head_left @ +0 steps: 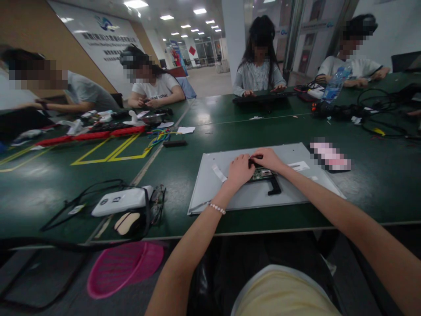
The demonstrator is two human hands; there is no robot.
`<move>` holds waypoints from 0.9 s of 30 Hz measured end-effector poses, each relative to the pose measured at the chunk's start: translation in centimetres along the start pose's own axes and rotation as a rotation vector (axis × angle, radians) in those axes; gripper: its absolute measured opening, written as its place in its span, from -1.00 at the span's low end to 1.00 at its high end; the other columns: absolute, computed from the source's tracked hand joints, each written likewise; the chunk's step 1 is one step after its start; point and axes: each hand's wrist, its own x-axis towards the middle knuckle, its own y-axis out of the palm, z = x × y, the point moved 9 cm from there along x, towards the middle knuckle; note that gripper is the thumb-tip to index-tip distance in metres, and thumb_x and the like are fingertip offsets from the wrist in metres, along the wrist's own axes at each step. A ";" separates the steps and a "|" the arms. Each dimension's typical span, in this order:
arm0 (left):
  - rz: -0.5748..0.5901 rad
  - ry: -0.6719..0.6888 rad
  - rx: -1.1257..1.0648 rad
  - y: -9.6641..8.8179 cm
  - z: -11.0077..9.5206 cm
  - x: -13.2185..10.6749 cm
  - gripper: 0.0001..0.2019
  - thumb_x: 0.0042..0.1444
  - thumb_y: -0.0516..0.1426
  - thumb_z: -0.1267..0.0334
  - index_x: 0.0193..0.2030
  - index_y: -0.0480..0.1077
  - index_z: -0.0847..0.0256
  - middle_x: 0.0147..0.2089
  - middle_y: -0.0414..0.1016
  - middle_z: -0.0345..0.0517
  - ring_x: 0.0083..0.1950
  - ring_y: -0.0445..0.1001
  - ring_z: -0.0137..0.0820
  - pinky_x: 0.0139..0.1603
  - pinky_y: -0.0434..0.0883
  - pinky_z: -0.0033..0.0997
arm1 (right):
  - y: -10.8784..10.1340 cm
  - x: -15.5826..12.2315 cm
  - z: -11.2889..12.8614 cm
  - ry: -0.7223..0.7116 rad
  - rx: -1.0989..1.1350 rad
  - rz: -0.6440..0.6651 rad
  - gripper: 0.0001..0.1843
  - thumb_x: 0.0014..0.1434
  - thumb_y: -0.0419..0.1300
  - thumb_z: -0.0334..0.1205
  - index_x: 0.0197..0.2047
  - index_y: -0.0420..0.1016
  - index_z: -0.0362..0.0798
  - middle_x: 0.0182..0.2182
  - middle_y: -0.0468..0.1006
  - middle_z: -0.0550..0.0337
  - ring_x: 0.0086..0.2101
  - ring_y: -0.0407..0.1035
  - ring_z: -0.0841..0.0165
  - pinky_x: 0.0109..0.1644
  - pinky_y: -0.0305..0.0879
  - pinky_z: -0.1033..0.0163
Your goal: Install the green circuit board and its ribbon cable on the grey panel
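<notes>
A flat grey-white panel (289, 195) lies on the green table in front of me. On it sits a black plastic frame (274, 188) with a green circuit board (259, 174) inside. My left hand (240, 169), a beaded bracelet at its wrist, has its fingers curled at the frame's left upper end. My right hand (267, 159) pinches at the frame's upper edge, close to the left fingertips. Both hands hide much of the frame, and the exact grip points are too small to make out. A white strip (219, 173) lies on the panel left of my hands.
Right of the panel is a pink, blurred-out item (330, 156). To the left lie a white power bank (120, 201), a mouse (127, 223), glasses (158, 204) and black cables. A pink basket (125, 265) stands below the table edge. Several people sit across the table.
</notes>
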 end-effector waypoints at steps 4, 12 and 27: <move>0.001 0.007 0.003 0.0 -0.2 0.0 -0.81 0.23 -0.01 0.25 -0.05 0.28 0.17 -0.03 0.40 0.00 0.02 0.38 -0.21 0.02 0.30 -0.23 | 0.0 0.0 0.4 -0.015 0.005 0.039 -0.86 0.10 0.21 -0.26 -0.33 0.63 -0.05 -0.31 0.61 0.10 -0.26 0.43 0.26 -0.12 0.28 0.19; -0.002 0.026 0.015 -0.3 -0.3 0.0 -0.76 0.21 -0.01 0.25 0.01 0.27 0.20 -0.04 0.41 0.01 0.00 0.39 -0.21 0.01 0.32 -0.24 | 0.1 0.0 0.0 -0.048 0.071 0.070 -0.77 0.13 0.13 -0.41 -0.27 0.62 -0.04 -0.26 0.61 0.12 -0.20 0.44 0.28 -0.04 0.28 0.17; 0.018 0.021 0.029 -0.7 -0.4 -0.2 -0.77 0.21 -0.01 0.25 -0.01 0.28 0.19 -0.02 0.41 0.02 0.01 0.40 -0.24 0.03 0.31 -0.27 | 0.9 0.3 -0.3 -0.069 -0.045 0.051 -0.74 0.12 0.13 -0.44 -0.22 0.62 -0.04 -0.26 0.57 0.08 -0.20 0.41 0.28 -0.05 0.27 0.19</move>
